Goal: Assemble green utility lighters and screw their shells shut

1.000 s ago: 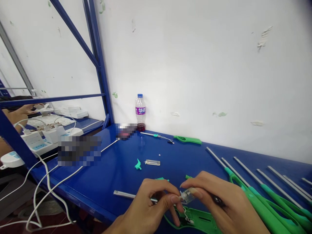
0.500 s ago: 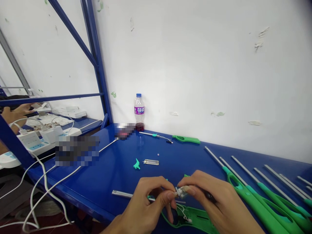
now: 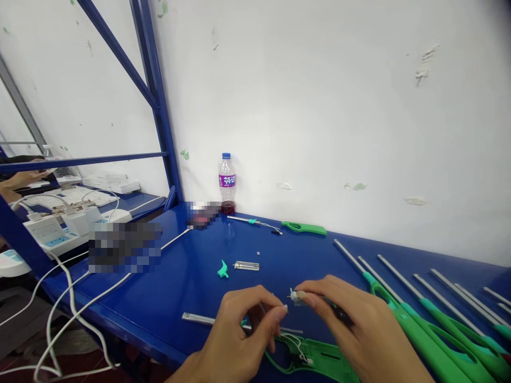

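Observation:
In the head view my right hand (image 3: 339, 314) pinches a clear lighter gas tank (image 3: 295, 298), its thin metal nozzle pointing left; fingers cover most of the tank. Something dark shows under that palm, too hidden to name. My left hand (image 3: 247, 330) is closed in a pinch on a tiny white piece (image 3: 286, 308), just apart from the nozzle. Below both hands lies an open green lighter shell (image 3: 329, 359) with thin white wires inside. A metal lighter tube (image 3: 199, 318) runs under my left hand.
A teal trigger (image 3: 223, 269) and another clear tank (image 3: 246, 265) lie farther back. Several green long-neck lighters (image 3: 423, 330) line the right. A bottle (image 3: 227, 186), a lighter tube with wires (image 3: 243, 219) and a green shell (image 3: 303, 228) are near the wall. White cables (image 3: 99, 300) cross at left.
My hands have come slightly apart. The white piece in my left fingers is now separate from the tank's nozzle, and my right hand with the tank has risen a little.

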{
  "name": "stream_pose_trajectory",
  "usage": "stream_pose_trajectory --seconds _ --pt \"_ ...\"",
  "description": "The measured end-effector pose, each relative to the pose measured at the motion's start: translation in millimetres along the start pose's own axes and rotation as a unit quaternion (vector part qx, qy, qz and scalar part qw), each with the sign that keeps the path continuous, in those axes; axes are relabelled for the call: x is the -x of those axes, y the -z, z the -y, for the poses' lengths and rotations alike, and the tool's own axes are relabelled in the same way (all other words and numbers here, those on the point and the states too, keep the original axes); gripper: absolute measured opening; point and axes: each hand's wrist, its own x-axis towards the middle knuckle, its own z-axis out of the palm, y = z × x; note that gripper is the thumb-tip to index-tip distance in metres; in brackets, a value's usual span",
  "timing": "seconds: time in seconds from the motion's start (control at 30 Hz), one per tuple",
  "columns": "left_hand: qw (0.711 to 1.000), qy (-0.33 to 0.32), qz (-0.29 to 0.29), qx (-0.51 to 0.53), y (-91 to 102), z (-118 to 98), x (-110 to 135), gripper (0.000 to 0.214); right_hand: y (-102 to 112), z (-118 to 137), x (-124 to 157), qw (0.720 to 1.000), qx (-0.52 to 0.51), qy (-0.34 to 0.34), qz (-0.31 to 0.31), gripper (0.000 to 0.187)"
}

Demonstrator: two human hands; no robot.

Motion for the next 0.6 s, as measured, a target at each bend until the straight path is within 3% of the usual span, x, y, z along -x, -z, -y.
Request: stream_pose_trajectory --seconds 0.17,0.33,0.47,0.6 --pt "0.993 -0.027 0.020 -0.110 23.3 4.5 -12.3 0.026 -1.1 -5.5 0.2 0.998 0.034 -0.039 0.038 0.028" --pt "0.973 -0.001 0.058 -0.225 53.2 25.6 -30.9 0.019 -4.3 -9.6 -0.7 0.989 0.080 -0.083 0.089 0.024" --pt "0.956 0.016 0.076 -0.283 60.3 38.8 -36.3 0.023 -5.6 -7.7 -1.8 0.979 0.112 -0.110 0.128 0.017" --pt "0.945 0.024 0.086 -0.314 58.7 37.3 -34.8 0.033 -4.7 -2.5 -5.1 0.965 0.139 -0.135 0.175 0.021"
